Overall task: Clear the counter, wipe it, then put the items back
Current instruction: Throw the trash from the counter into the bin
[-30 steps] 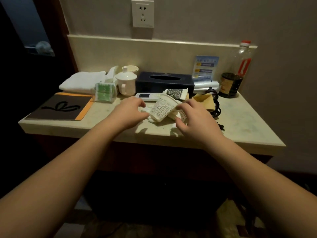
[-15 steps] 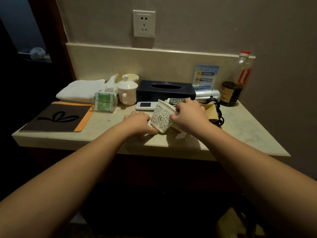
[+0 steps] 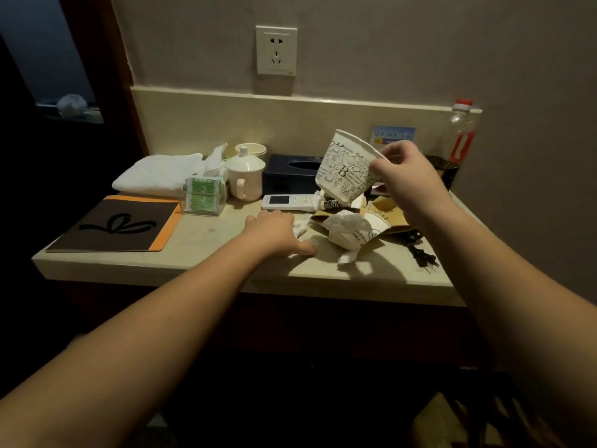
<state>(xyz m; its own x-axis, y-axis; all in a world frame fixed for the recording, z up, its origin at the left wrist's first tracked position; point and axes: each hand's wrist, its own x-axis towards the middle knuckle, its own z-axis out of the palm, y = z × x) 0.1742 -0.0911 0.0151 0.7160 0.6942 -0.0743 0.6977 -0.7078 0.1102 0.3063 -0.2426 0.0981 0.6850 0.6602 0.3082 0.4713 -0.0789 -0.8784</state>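
My right hand grips a white printed paper cup by its rim and holds it tilted in the air above the counter. Below it lies a heap of crumpled tissue and brown paper cups. My left hand rests on the counter beside a small wad of tissue, fingers reaching toward it. A white remote lies just behind my left hand.
At the back stand a dark tissue box, a lidded white mug, green packets in a clear holder, a folded white towel and a bottle. A brown-and-orange folder lies left. A black plug and cord lie right.
My right hand has lifted the printed cup off the counter and tilted it up. My left hand has let go of the cup and dropped onto the counter by the tissue.
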